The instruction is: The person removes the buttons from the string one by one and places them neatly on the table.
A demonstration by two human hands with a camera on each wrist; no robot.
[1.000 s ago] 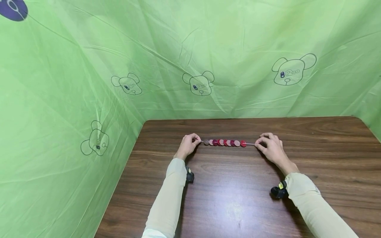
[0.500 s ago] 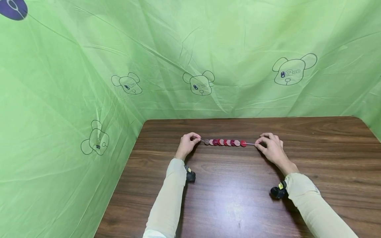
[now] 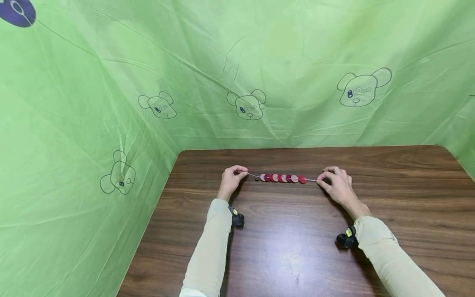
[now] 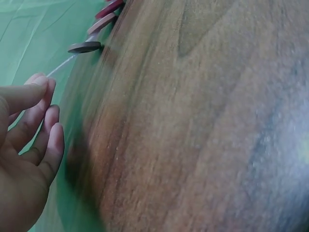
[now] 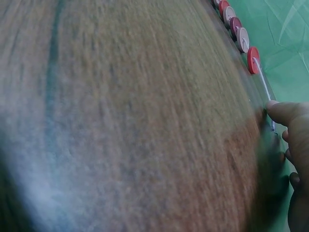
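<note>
Several round buttons (image 3: 280,177) in pink, red and maroon sit in a row on a pale string (image 5: 264,83), across the far part of the table. My left hand (image 3: 231,181) pinches the string's left end between thumb and fingertips, a little above the wood. Nearest to that hand is a dark brown button (image 4: 84,47), tilted in the left wrist view. At the other end, my right hand (image 3: 337,183) pinches the string close over the table. A bright red button (image 5: 253,60) is the closest one to it, with a stretch of bare string between.
The brown wooden table (image 3: 289,235) has its back edge just beyond the hands. Behind it and to the left hangs a green curtain (image 3: 297,82) with bear-face drawings. A small black wrist camera (image 3: 237,218) is on each wrist.
My left hand has drawn slightly left and up, so the string's left end now slopes upward to its fingers. The right hand and most buttons have stayed nearly still.
</note>
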